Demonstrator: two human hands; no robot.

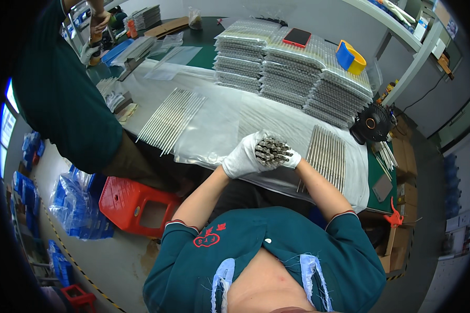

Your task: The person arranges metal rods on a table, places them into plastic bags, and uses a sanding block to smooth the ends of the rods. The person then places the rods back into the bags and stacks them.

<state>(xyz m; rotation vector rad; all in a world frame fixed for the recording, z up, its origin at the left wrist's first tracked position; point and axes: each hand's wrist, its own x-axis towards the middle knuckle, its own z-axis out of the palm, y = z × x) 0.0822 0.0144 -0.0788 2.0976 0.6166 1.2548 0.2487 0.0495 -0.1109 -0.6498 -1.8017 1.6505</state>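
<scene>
In front of my chest, both hands, in white gloves, are closed round a thick bundle of thin metal rods (271, 152), whose ends point up toward me. My left hand (242, 157) wraps the bundle's left side. Only part of my right hand (294, 158) shows at the right side; the bundle hides some of its fingers. Beneath them is a table covered with a white cloth (282, 115). A row of similar rods (326, 159) lies side by side right of my hands. Another spread row (172, 119) lies to the left, next to a clear plastic sheet (206, 138).
Stacked bubble-wrap packs (290, 73) line the table's back, topped by a red-edged phone (297, 37) and a blue-and-yellow ring (351, 57). A black fan (373, 123) stands right. At left, another person (62, 99) stands near a red stool (133, 206).
</scene>
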